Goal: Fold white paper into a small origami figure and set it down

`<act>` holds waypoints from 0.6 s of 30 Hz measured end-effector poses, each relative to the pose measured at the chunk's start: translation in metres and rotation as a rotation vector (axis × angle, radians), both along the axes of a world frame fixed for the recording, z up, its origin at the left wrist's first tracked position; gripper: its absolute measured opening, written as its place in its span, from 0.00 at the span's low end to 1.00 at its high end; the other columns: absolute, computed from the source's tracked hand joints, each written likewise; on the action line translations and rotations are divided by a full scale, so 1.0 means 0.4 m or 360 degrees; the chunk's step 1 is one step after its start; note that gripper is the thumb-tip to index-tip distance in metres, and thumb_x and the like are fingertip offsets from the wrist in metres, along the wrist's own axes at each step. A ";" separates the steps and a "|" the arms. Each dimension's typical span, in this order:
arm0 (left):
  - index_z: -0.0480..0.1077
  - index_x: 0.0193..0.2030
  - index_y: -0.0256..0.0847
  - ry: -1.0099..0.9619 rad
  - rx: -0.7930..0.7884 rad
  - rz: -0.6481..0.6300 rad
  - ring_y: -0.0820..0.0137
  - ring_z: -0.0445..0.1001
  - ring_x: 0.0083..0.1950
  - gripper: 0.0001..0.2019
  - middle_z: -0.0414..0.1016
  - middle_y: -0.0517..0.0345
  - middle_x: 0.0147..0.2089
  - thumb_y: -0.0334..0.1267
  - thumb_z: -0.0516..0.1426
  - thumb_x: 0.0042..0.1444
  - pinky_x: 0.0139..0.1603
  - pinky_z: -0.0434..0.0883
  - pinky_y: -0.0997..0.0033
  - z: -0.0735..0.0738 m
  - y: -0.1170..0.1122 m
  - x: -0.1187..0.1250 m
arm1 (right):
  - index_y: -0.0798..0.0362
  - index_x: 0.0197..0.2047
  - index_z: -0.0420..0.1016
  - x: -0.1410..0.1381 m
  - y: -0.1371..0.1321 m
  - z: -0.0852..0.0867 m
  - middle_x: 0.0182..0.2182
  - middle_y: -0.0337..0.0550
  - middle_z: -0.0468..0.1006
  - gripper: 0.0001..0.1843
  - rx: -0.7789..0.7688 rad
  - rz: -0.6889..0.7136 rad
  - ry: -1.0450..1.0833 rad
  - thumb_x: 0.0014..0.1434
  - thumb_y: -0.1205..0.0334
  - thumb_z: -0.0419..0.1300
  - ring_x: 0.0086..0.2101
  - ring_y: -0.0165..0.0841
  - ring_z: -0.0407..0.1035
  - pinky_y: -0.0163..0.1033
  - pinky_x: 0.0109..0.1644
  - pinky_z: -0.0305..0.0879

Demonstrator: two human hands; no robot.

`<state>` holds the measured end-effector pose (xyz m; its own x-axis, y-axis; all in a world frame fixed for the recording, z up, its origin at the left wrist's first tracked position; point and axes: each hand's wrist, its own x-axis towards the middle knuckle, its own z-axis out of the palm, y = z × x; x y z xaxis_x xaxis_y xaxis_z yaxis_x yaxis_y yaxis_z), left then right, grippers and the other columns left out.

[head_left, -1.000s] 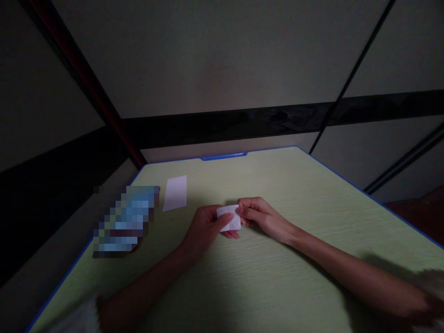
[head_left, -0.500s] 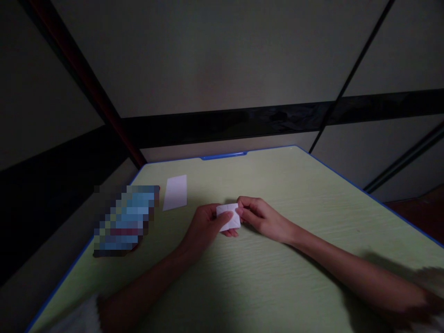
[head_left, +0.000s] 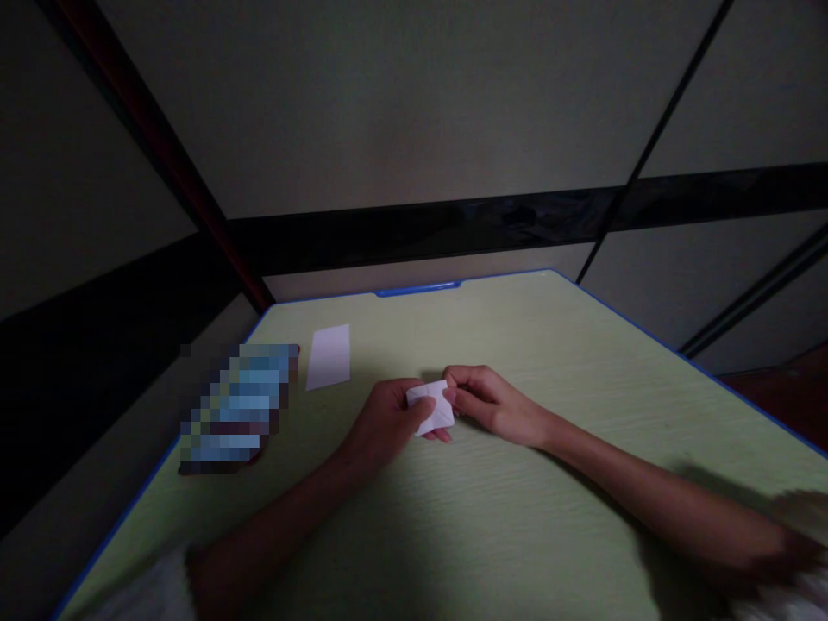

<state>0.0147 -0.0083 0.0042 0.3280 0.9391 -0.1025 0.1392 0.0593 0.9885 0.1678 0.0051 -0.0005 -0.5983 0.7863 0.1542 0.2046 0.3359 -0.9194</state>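
Observation:
A small folded piece of white paper [head_left: 432, 407] is held just above the pale green table [head_left: 517, 517], near its middle. My left hand [head_left: 385, 423] pinches its left side, thumb on top. My right hand [head_left: 485, 401] grips its right edge with curled fingers. Both hands are closed on the paper.
A flat white sheet of paper [head_left: 329, 356] lies on the table to the far left of my hands. Beside it, at the table's left edge, sits a blurred blue object [head_left: 236, 405]. The table has a blue rim [head_left: 417, 289]; dark walls and beams rise behind it.
The folded paper has turned slightly between my fingers and my hands have shifted a little; nothing else moved.

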 end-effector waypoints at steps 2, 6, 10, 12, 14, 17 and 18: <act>0.67 0.22 0.33 -0.0023 -0.0026 -0.0026 0.73 0.71 0.19 0.06 0.72 0.59 0.16 0.33 0.51 0.42 0.22 0.65 0.77 0.001 0.002 0.000 | 0.55 0.22 0.55 0.001 0.001 0.002 0.19 0.34 0.56 0.14 -0.0026 -0.0011 0.0010 0.55 0.56 0.46 0.21 0.24 0.49 0.31 0.23 0.47; 0.69 0.26 0.32 -0.0210 -0.0120 -0.0037 0.71 0.71 0.20 0.09 0.72 0.58 0.18 0.33 0.50 0.42 0.23 0.67 0.74 -0.006 0.008 -0.005 | 0.55 0.23 0.55 0.001 0.002 0.001 0.19 0.34 0.55 0.14 -0.0045 -0.0050 0.0037 0.55 0.55 0.46 0.21 0.24 0.49 0.31 0.23 0.47; 0.70 0.28 0.31 -0.0293 -0.0139 -0.0017 0.71 0.71 0.20 0.11 0.73 0.56 0.20 0.36 0.51 0.43 0.23 0.67 0.74 -0.014 0.011 -0.008 | 0.55 0.23 0.56 0.000 0.001 -0.002 0.19 0.33 0.54 0.15 -0.0055 -0.0072 0.0063 0.55 0.55 0.47 0.21 0.23 0.48 0.31 0.22 0.46; 0.70 0.27 0.31 -0.0196 -0.0099 0.0006 0.72 0.71 0.20 0.10 0.73 0.57 0.19 0.38 0.53 0.44 0.23 0.66 0.76 -0.012 0.009 -0.007 | 0.56 0.22 0.56 -0.001 0.002 -0.002 0.18 0.33 0.55 0.14 -0.0074 -0.0072 0.0085 0.54 0.55 0.47 0.20 0.23 0.48 0.31 0.22 0.46; 0.70 0.25 0.32 -0.0109 -0.0061 0.0031 0.73 0.71 0.21 0.09 0.72 0.58 0.18 0.38 0.54 0.44 0.24 0.66 0.76 -0.008 0.005 -0.005 | 0.56 0.21 0.56 -0.002 0.004 -0.002 0.18 0.33 0.55 0.14 -0.0116 -0.0067 0.0111 0.53 0.57 0.49 0.20 0.22 0.48 0.30 0.22 0.45; 0.69 0.23 0.33 -0.0056 -0.0013 0.0038 0.73 0.71 0.20 0.08 0.72 0.59 0.17 0.37 0.54 0.45 0.23 0.66 0.76 -0.004 0.001 -0.002 | 0.55 0.20 0.55 -0.001 0.007 -0.004 0.17 0.31 0.53 0.13 -0.0178 -0.0044 0.0139 0.51 0.60 0.52 0.19 0.22 0.47 0.30 0.21 0.44; 0.69 0.23 0.33 -0.0049 -0.0001 0.0039 0.73 0.71 0.20 0.08 0.72 0.59 0.17 0.37 0.55 0.44 0.23 0.66 0.76 -0.003 0.000 -0.002 | 0.55 0.20 0.55 0.000 0.008 -0.004 0.16 0.31 0.52 0.13 -0.0189 -0.0027 0.0137 0.51 0.61 0.52 0.19 0.21 0.47 0.29 0.21 0.43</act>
